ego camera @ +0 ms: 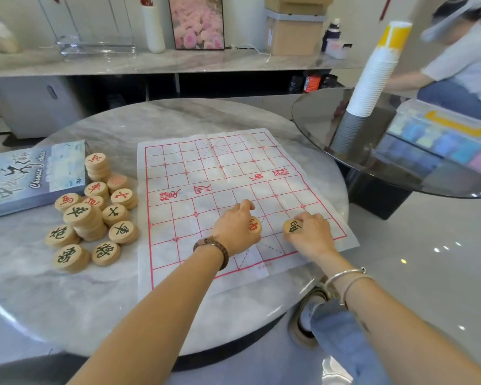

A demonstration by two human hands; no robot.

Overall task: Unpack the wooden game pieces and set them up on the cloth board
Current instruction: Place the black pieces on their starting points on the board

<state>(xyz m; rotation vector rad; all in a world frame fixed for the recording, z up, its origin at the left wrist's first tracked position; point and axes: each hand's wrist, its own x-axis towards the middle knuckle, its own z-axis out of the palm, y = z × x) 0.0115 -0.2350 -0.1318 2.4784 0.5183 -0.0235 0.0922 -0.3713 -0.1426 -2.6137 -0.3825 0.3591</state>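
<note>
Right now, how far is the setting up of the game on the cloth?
Done: the cloth board lies spread and the pieces are out of the box. In hand: the left hand holds a red piece, the right hand a black piece. Left: the pile beside the board.

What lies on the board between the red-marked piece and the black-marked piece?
Nothing: in the head view, only bare cloth board with red grid lines separates the red-marked piece under the left hand from the black-marked piece at the right hand.
</note>
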